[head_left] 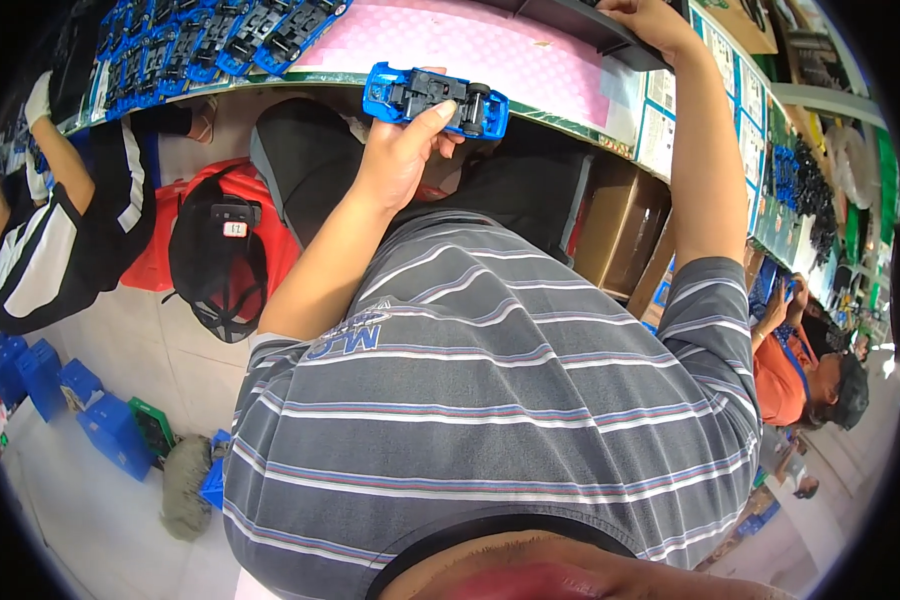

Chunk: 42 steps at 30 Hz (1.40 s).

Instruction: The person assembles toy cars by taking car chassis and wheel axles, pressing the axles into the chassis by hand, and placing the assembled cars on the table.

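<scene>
My left hand (410,145) is closed around a blue toy car (435,102). The car is bottom up, its black underside facing me and the thumb pressed on it, with small black wheels at its right end. It is held just over the near edge of the table. At the top edge of the picture, my right hand (642,18) is at a long black tray (570,22), fingers curled and partly cut off by the frame. What those fingers hold, if anything, is hidden.
Rows of upturned blue toy cars (215,40) lie at the far left of the table, beside a pink bubble-wrap sheet (450,45). A cardboard box (620,225) stands under the table. A black backpack (220,250) is at left. Co-workers sit on both sides.
</scene>
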### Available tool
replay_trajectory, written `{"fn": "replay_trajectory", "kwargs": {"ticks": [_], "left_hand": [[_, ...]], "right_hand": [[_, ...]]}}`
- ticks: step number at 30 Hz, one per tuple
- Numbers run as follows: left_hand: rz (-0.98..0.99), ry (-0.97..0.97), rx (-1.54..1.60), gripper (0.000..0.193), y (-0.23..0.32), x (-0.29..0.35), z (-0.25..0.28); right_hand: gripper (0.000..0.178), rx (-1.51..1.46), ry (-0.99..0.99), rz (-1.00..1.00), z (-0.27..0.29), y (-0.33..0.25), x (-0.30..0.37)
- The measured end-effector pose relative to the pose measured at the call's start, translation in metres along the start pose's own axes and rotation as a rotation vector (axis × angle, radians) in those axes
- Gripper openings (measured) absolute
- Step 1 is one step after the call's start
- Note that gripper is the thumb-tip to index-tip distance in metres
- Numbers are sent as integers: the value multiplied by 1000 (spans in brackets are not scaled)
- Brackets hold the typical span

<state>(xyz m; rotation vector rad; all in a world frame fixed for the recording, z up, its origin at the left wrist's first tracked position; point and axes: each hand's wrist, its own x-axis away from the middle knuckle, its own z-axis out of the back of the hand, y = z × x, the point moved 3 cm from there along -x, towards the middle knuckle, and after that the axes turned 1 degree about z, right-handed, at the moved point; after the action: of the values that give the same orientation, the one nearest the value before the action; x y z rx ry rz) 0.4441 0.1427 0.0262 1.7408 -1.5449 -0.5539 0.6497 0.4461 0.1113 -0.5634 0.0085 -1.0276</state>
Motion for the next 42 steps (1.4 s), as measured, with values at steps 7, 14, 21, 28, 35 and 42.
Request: {"fn": "replay_trajectory", "kwargs": {"ticks": [7, 14, 21, 28, 35, 42], "left_hand": [[7, 5, -13, 49, 1, 3, -5], [-17, 15, -105, 39, -3, 5, -3], [-69, -25, -213, 18, -15, 4, -14], [70, -66, -220, 46, -3, 21, -6], [25, -60, -53, 42, 7, 23, -9], [-121, 135, -108, 15, -6, 28, -17]], "right_hand": [[20, 33, 147, -37, 10, -50, 38], [21, -275, 311, 761, -58, -136, 126], [38, -361, 267, 685, -109, -170, 151], [37, -699, 171, 421, -99, -112, 143], [28, -965, -260, 175, -132, -104, 162], [26, -956, -74, 134, -155, -111, 157]]}}
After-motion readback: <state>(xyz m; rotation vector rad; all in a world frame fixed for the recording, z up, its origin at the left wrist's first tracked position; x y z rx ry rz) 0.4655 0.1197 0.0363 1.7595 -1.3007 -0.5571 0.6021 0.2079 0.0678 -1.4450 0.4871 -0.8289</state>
